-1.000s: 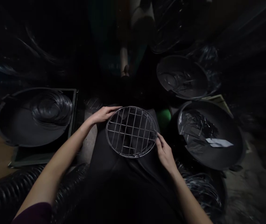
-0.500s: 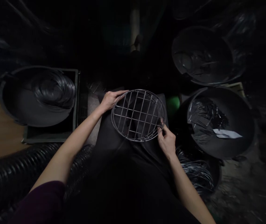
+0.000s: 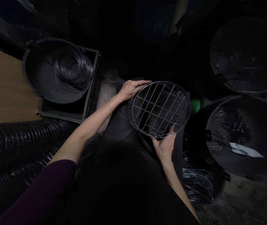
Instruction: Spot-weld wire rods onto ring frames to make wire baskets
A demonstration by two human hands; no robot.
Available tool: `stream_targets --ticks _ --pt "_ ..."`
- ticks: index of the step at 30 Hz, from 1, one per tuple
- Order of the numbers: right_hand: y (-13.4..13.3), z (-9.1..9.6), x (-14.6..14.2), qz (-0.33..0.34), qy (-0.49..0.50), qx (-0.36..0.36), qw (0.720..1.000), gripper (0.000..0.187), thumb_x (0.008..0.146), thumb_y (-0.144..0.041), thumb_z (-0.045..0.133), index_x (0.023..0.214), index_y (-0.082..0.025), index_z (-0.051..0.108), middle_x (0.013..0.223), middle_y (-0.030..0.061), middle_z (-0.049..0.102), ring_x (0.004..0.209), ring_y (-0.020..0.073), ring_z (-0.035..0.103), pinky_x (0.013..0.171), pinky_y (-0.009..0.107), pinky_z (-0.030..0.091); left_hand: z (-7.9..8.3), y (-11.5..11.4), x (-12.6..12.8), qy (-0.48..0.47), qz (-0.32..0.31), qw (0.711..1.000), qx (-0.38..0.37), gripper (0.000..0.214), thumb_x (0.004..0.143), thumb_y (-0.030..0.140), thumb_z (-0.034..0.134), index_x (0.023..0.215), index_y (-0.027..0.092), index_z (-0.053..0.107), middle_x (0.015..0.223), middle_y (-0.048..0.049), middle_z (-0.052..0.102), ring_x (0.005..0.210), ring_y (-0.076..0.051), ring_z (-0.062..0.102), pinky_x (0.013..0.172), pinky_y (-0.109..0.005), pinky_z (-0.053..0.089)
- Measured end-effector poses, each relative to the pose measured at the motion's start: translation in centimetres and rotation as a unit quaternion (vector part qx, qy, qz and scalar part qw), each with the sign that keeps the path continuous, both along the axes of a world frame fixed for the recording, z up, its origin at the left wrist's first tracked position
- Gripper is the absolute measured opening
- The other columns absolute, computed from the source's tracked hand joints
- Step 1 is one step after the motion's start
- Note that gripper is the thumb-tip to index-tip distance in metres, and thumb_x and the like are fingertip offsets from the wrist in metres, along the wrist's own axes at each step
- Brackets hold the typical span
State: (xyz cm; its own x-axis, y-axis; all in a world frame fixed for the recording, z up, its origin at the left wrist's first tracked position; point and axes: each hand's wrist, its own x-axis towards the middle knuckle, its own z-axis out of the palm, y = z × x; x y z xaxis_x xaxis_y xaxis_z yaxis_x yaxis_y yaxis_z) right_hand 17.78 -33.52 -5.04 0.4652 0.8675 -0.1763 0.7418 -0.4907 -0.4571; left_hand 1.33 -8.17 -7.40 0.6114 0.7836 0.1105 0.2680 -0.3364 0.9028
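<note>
A round wire basket (image 3: 158, 109) with a grid of thin metal bars is held over my lap, between both hands. My left hand (image 3: 129, 90) grips its upper left rim, fingers laid along the wire. At the lower edge, my right hand (image 3: 165, 145) holds the rim from below, with fingertips against the bars. Some fingers of both hands are hidden behind the wire. Dark cloth (image 3: 114, 134) covers my legs beneath the basket.
Left, a dark tub (image 3: 42, 84) with a wire coil (image 3: 72, 67) rests on a grey crate (image 3: 63, 112). Wire-ringed stacks (image 3: 18, 137) lie below it. Right, another tub (image 3: 264, 125) holds short wires and a white paper (image 3: 246, 150). Wire bundles (image 3: 198, 182) sit in front.
The view has shifted, so the surroundings sit differently. The wire basket has turned in my hands, and my right hand has moved from its right side to its lower edge.
</note>
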Motion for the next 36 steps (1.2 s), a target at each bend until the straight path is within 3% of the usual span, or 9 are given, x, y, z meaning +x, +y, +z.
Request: stream_targets --ticks 5,11,14,17,19,24,29,34,36 --pt "0.0 0.4 1.7 0.029 0.037 0.028 0.998 0.101 0.071 -0.07 0.057 0.14 -0.001 0.032 0.121 0.0268 0.05 0.115 0.0379 0.047 0.094 0.054 0.042 0.4 -0.2 -0.3 0.005 0.018 1.0 -0.008 0.037 0.093 0.043 0.045 0.12 0.024 0.063 0.118 -0.0021 0.066 0.11 -0.02 0.062 0.097 -0.03 0.046" --pt "1.4 4.9 5.3 -0.073 0.153 0.088 0.982 0.052 0.088 -0.053 0.047 0.127 -0.02 0.056 0.124 0.0103 0.059 0.115 0.024 0.054 0.101 0.044 0.042 3.5 0.0 -1.6 -0.004 0.083 0.996 -0.024 0.045 0.095 0.046 0.039 0.121 0.016 0.061 0.11 -0.0079 0.068 0.102 -0.018 0.063 0.096 -0.033 0.046" --pt "3.0 6.0 5.6 -0.096 0.198 0.107 0.97 0.051 0.088 -0.052 0.047 0.127 -0.02 0.057 0.123 0.0095 0.061 0.11 0.0244 0.058 0.096 0.044 0.046 5.3 -0.3 -1.7 0.003 0.033 0.998 -0.055 0.047 0.089 0.049 0.05 0.121 0.017 0.061 0.117 -0.0071 0.066 0.109 -0.021 0.061 0.099 -0.034 0.044" --pt "3.9 6.1 5.0 -0.121 0.25 0.111 0.954 0.053 0.086 -0.05 0.052 0.13 -0.019 0.055 0.119 0.0102 0.063 0.09 0.0212 0.065 0.083 0.04 0.054 6.2 -0.3 -1.2 0.014 -0.006 0.998 -0.057 0.043 0.086 0.048 0.057 0.118 0.02 0.064 0.117 -0.0051 0.067 0.11 -0.022 0.061 0.1 -0.034 0.045" --pt "4.2 6.1 4.6 -0.133 0.265 0.112 0.949 0.054 0.084 -0.046 0.055 0.131 -0.019 0.054 0.118 0.0099 0.063 0.085 0.0197 0.066 0.079 0.038 0.055 6.3 0.0 -0.8 0.015 -0.018 0.999 -0.047 0.04 0.087 0.045 0.056 0.118 0.021 0.064 0.117 -0.0046 0.066 0.111 -0.022 0.061 0.101 -0.034 0.045" --pt "4.2 6.4 4.6 -0.096 0.221 0.114 0.964 0.053 0.081 -0.039 0.055 0.129 -0.017 0.056 0.123 0.0089 0.061 0.107 0.0223 0.06 0.095 0.037 0.048 6.2 1.3 -0.4 0.047 -0.083 0.995 -0.03 0.039 0.087 0.04 0.058 0.122 0.024 0.061 0.122 -0.0034 0.064 0.113 -0.023 0.06 0.101 -0.034 0.045" --pt "3.7 5.8 5.3 -0.065 0.193 -0.012 0.979 0.07 0.077 -0.043 0.059 0.139 -0.014 0.044 0.095 0.0062 0.07 0.066 0.0177 0.064 0.069 0.034 0.056 5.2 1.4 -0.3 0.058 -0.09 0.994 -0.011 0.04 0.086 0.041 0.059 0.123 0.025 0.06 0.12 -0.0022 0.065 0.111 -0.021 0.062 0.101 -0.034 0.045" --pt "3.2 3.4 4.2 -0.09 0.217 0.11 0.966 0.061 0.077 -0.044 0.06 0.131 -0.015 0.054 0.122 0.01 0.061 0.108 0.0236 0.06 0.096 0.037 0.046 3.3 0.5 0.1 -0.007 -0.051 0.998 -0.022 0.047 0.087 0.051 0.052 0.123 0.022 0.06 0.124 -0.0036 0.063 0.116 -0.02 0.058 0.105 -0.032 0.042" --pt "2.6 2.9 3.3 -0.134 0.201 0.146 0.959 0.056 0.078 -0.046 0.059 0.124 -0.013 0.059 0.12 0.0119 0.063 0.107 0.0241 0.06 0.097 0.039 0.046 2.9 0.4 0.3 -0.022 -0.05 0.998 -0.032 0.05 0.086 0.054 0.051 0.122 0.021 0.06 0.123 -0.0044 0.063 0.116 -0.021 0.058 0.105 -0.032 0.042"
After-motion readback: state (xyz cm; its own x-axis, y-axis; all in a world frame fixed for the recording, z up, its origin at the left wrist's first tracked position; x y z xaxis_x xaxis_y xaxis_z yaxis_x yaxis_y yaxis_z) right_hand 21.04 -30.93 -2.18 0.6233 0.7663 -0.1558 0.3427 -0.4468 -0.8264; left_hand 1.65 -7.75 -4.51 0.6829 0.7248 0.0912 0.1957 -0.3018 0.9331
